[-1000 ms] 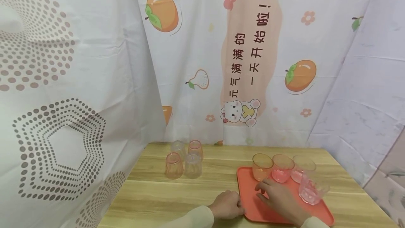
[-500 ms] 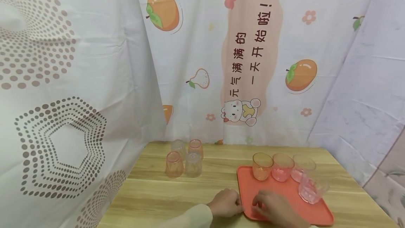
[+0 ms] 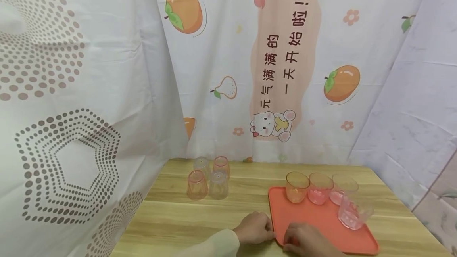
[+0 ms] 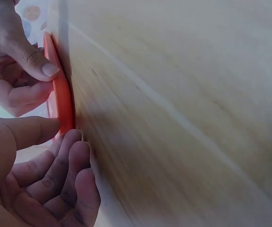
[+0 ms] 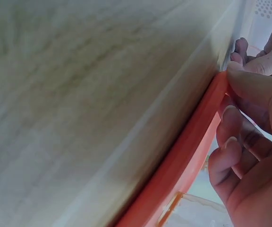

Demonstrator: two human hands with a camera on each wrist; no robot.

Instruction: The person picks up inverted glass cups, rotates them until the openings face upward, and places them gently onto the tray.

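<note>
A red tray (image 3: 321, 221) lies at the right front of the table in the head view. My left hand (image 3: 254, 228) is at its near left corner; in the left wrist view thumb and forefinger pinch the tray's rim (image 4: 63, 101). On the front edge, close beside that corner, my right hand (image 3: 308, 239) grips the rim, thumb outside and fingers inside. Along the tray's far and right sides stand an orange glass (image 3: 297, 187), a pink glass (image 3: 320, 188), a clear glass with a pinkish base (image 3: 343, 189) and a faceted clear-pink glass (image 3: 354, 212).
At the table's far left several tumblers stand upside down in a cluster, among them a pink tumbler (image 3: 197, 185) and a clear tumbler (image 3: 218, 185). Printed curtains (image 3: 228, 110) hang close behind and along both sides of the wooden table (image 3: 171, 217).
My right hand has come down and toward me, from over the tray's middle to its front rim, which it now grips. My left hand stays at the corner; the glasses have not moved.
</note>
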